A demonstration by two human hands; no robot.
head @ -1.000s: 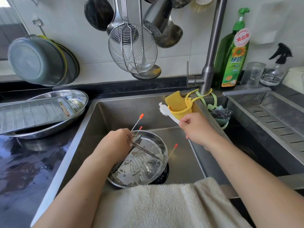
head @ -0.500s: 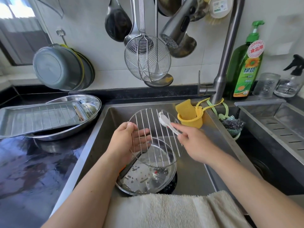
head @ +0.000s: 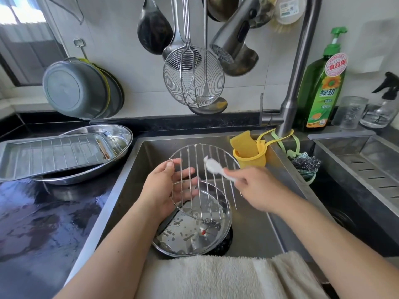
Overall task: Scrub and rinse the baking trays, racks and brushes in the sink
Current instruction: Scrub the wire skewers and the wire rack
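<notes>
A round wire rack (head: 212, 190) stands tilted upright over the sink (head: 254, 229). My left hand (head: 166, 186) grips its left rim, thumb in front, fingers spread behind the wires. My right hand (head: 257, 188) holds a small white brush (head: 214, 167) whose head touches the rack's upper wires. Below the rack, a round steel tray (head: 190, 231) with soapy water lies tilted on the sink floor. On the left counter a rectangular baking tray (head: 19, 156) holding a wire rack rests inside an oval steel dish (head: 86, 173).
The faucet (head: 289, 104) rises at the sink's back right, with a yellow sponge holder (head: 250, 156) and a steel scourer (head: 306, 165) beside it. Green dish soap (head: 321, 89) stands behind. A towel (head: 216, 277) covers the front edge. A skimmer (head: 194, 80) and ladles hang above.
My left hand lifted the round rack from the tray and stood it upright. My right hand brought the white brush from the yellow holder onto the rack's wires.
</notes>
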